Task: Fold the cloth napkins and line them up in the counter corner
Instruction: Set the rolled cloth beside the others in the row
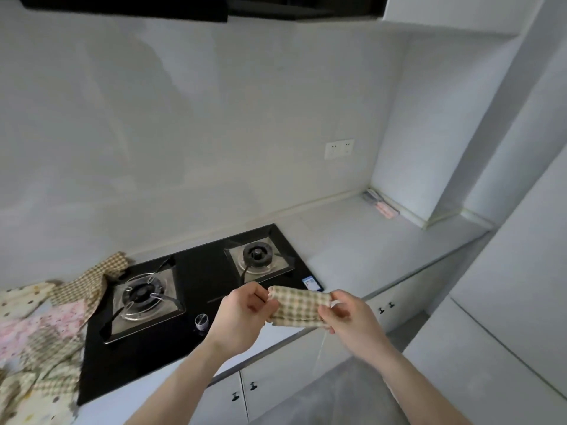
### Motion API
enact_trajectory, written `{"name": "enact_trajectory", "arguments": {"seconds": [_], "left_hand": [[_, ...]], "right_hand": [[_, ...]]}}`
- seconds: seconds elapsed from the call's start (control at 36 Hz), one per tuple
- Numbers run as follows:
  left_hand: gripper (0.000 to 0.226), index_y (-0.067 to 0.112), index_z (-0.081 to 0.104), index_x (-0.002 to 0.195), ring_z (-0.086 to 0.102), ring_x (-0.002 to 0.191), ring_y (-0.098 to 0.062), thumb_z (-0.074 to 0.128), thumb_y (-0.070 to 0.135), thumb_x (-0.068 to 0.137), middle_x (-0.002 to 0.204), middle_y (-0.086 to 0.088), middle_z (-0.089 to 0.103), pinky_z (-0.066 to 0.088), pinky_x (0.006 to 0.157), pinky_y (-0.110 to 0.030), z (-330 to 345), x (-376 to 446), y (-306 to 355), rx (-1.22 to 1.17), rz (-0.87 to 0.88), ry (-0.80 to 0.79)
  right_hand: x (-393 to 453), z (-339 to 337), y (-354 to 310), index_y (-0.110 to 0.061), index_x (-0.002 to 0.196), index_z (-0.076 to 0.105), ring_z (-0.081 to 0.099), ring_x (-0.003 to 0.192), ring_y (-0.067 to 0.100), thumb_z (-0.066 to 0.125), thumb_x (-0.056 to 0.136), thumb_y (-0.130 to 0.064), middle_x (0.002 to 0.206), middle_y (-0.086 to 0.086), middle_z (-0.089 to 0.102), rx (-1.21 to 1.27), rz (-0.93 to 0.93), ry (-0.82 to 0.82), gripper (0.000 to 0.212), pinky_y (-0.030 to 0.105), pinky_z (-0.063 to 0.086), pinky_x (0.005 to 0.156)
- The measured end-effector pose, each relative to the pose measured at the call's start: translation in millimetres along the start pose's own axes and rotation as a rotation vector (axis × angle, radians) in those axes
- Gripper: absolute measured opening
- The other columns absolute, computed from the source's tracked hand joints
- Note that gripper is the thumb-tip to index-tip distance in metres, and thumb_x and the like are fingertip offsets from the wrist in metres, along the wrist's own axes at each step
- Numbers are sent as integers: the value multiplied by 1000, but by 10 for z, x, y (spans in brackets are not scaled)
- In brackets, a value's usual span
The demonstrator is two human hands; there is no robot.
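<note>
Napkin held folded between 2 hands above the counter edge

Hands meet over the front of the counter (pixel 362 240), just right of the black gas hob (pixel 196 289). The left hand (pixel 242 317) pinches 1 end of a green-checked napkin (pixel 299 306) and the right hand (pixel 349 315) pinches the other; the cloth is folded into a short band stretched between them, clear of the counter. How many layers it has cannot be made out.

In the far right counter corner lie folded napkins (pixel 380 202), small and blurred; 1 looks pink and 1 grey, the exact count unclear. Left of the hob a heap of unfolded napkins (pixel 40 335) runs off the picture's left and bottom edges, with 1 brown-checked cloth (pixel 92 280) overlapping the hob's corner.
</note>
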State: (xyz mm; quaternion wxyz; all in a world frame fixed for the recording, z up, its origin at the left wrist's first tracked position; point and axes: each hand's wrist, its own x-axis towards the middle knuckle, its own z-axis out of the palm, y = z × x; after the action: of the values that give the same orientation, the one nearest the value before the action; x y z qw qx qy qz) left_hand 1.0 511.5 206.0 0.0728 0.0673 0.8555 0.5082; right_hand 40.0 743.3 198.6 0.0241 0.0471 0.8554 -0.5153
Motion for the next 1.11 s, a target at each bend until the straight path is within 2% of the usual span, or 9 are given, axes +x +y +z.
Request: {"name": "enact_trajectory", "arguments": {"seconds": [0.17,0.25,0.31,0.39,0.53,0.61,0.75,0.97,1.11], "left_hand": [[21,13,63,84,67,61,-12,73,29,93,71,0,75,56,62,-28,366,300,275,23,-62,-23],[19,8,65,88,66,58,-4,73,25,93,74,-3,74,51,55,-17,537,500,402,17,-66,-24],[18,7,65,88,63,54,0,72,24,93,71,-1,73,46,52,-13,643,650,485,17,-51,-28],[17,11,66,86,64,55,0,73,26,93,70,2,73,49,57,-17,796,926,575,27,-32,-54],[19,16,67,84,64,55,-4,73,33,92,72,2,75,51,57,-19,1039,1501,712,79,-14,-102],[21,18,66,80,64,55,-13,75,34,90,72,-1,75,57,64,-35,1204,1863,782,56,-28,-115],[25,17,64,79,58,51,-10,73,36,91,65,8,73,50,55,-29,1446,2405,914,99,-7,-138],[21,24,69,82,68,59,-6,73,44,89,76,10,76,51,52,-22,1747,3160,974,159,-25,-199],[12,35,68,85,69,72,-7,69,47,89,85,13,74,54,58,-23,1832,3541,950,214,-3,-197]], "right_hand": [[149,-450,196,-24,88,66,71,69,20,68,95,-26,73,1,74,7,12,35,8,40,56,72],[279,-618,304,-20,88,67,70,69,24,68,94,-26,72,3,74,36,31,51,9,40,57,70],[373,-734,367,-16,89,68,71,65,17,69,94,-24,71,5,74,61,42,68,10,35,57,68],[570,-922,484,-18,87,70,71,64,11,71,94,-26,69,1,74,55,55,99,11,32,57,68],[998,-1251,663,-18,84,72,73,70,22,70,94,-28,71,0,75,45,93,128,14,38,59,72],[1258,-1440,744,-15,85,71,69,61,12,69,95,-27,69,-2,75,8,113,142,15,30,55,66],[1723,-1717,883,-20,83,70,65,57,1,66,96,-26,67,-8,74,-18,178,158,14,12,47,57],[2426,-1885,1333,-16,88,70,68,60,8,64,96,-25,72,-1,76,57,323,203,14,26,56,67],[2871,-2082,1629,-5,93,69,62,56,14,62,98,-17,72,8,74,249,432,282,15,29,49,56]]}}
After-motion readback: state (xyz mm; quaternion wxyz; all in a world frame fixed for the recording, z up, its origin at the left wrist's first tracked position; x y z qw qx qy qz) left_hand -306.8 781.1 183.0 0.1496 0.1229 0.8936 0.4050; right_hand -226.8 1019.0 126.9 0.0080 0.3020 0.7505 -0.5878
